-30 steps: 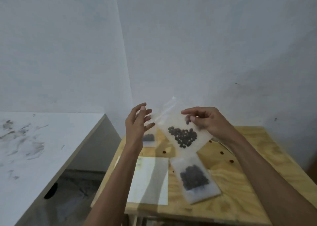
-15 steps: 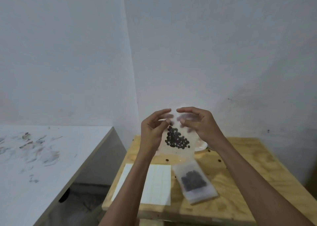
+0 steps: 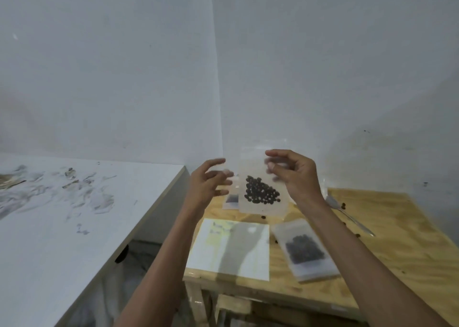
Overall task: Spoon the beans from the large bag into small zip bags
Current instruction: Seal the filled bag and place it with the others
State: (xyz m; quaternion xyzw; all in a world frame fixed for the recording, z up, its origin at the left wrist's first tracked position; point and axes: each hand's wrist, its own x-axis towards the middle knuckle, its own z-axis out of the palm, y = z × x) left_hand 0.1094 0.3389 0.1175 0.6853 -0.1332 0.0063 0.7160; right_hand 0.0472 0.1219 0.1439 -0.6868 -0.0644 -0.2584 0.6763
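Head view: at frame centre, a small zip bag (image 3: 260, 195) of beans (image 3: 261, 190) is pinched by the right hand (image 3: 295, 175) above the table (image 3: 397, 227); the left hand (image 3: 207, 184) is spread, holding nothing. If unsealed, beans could be spilled by tilting.

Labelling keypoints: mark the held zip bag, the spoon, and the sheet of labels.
held zip bag (image 3: 260, 193): head view, on the beans inside.
spoon (image 3: 332, 202): head view, on the bowl.
sheet of labels (image 3: 248, 252): head view, on its middle.

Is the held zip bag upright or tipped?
Upright: the bag hangs from the right hand, its beans heaped low; the left hand is off it.
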